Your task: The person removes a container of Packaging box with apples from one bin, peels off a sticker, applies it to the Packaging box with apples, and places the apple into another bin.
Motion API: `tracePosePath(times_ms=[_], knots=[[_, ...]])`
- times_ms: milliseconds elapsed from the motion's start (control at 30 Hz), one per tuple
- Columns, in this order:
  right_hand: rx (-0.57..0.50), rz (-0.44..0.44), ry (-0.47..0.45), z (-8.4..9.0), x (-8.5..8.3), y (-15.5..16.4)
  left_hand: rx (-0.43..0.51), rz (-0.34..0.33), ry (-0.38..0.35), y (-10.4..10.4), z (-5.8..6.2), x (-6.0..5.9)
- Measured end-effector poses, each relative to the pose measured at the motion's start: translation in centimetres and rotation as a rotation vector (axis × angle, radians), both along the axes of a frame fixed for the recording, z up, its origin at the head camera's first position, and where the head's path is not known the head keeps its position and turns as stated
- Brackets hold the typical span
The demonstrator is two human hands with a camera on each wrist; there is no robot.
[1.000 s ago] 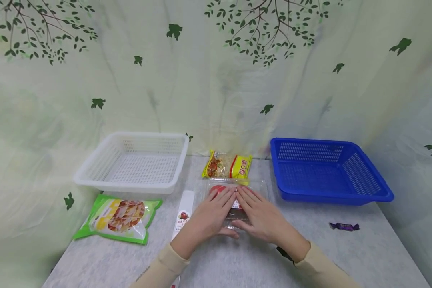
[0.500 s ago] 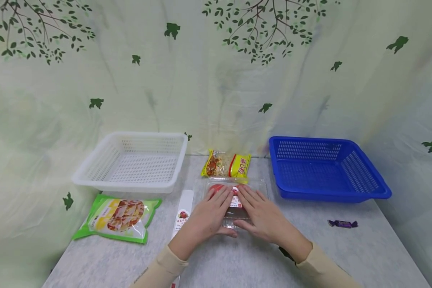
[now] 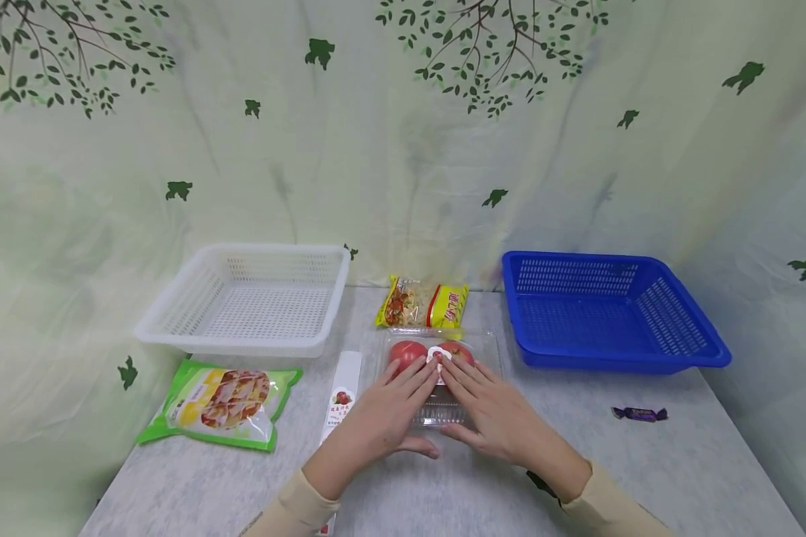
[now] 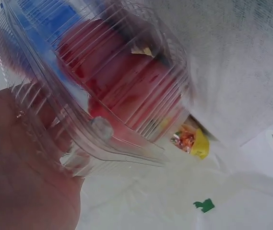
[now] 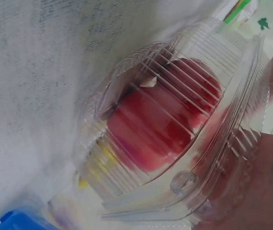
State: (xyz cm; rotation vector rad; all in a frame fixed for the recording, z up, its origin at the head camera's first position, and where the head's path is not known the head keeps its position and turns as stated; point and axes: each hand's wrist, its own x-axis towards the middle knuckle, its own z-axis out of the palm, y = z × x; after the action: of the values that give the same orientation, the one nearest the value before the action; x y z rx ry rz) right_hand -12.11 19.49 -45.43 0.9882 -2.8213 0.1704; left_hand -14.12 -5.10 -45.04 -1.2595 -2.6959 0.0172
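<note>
Head view, hands: left hand [image 3: 384, 418] and right hand [image 3: 493, 409] are lying flat, fingers straight, on the near part of a clear box [image 3: 481, 349], gripping nothing.
Head view, box: it is sitting mid-table [image 3: 443, 492] between the hands and a yellow packet [image 3: 425, 306], holding two tomatoes [image 3: 406, 352].
Head view, baskets: white basket [image 3: 175, 317] at left and blue basket [image 3: 685, 350] at right are showing only bare mesh.
Head view, others: green pouch [image 3: 218, 403], white strip [image 3: 342, 391] and purple candy [image 3: 638, 414] are lying on the table.
Left wrist view: the palm is pressing against the ribbed box [image 4: 54, 96]; tomatoes [image 4: 122, 86] are showing red inside.
Right wrist view: the box [image 5: 232, 62] is touching the palm at lower right, tomatoes [image 5: 160, 129] inside.
</note>
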Motion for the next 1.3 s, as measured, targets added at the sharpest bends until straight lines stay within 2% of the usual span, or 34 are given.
tracePosePath(times_ms=[267, 500, 700, 800, 900, 1100, 1300], knots=[[0.012, -0.008, 0.006, 0.2, 0.4, 0.4, 0.016, 0.009, -0.022, -0.7, 0.0, 0.0], [0.001, 0.023, -0.041, 0.5, 0.8, 0.1, 0.059, 0.001, -0.112, -0.8, 0.5, 0.3], [0.005, 0.02, -0.025, 0.3, 1.4, 0.2, 0.068, -0.035, -0.086, -0.8, 0.4, 0.6], [0.004, 0.014, -0.041, 0.3, 1.4, 0.2, 0.073, -0.034, -0.109, -0.7, 0.6, 0.6], [-0.019, 0.012, -0.071, 0.5, 1.1, 0.2, 0.062, -0.012, -0.118, -0.4, 0.9, 0.2], [-0.06, -0.011, -0.11, 1.5, -0.4, -0.4, 0.056, 0.036, -0.109, 0.6, 1.4, -1.4], [-0.03, -0.053, -0.186, 1.5, -1.4, -0.7, 0.028, 0.045, -0.091, 1.4, 1.0, -2.3]])
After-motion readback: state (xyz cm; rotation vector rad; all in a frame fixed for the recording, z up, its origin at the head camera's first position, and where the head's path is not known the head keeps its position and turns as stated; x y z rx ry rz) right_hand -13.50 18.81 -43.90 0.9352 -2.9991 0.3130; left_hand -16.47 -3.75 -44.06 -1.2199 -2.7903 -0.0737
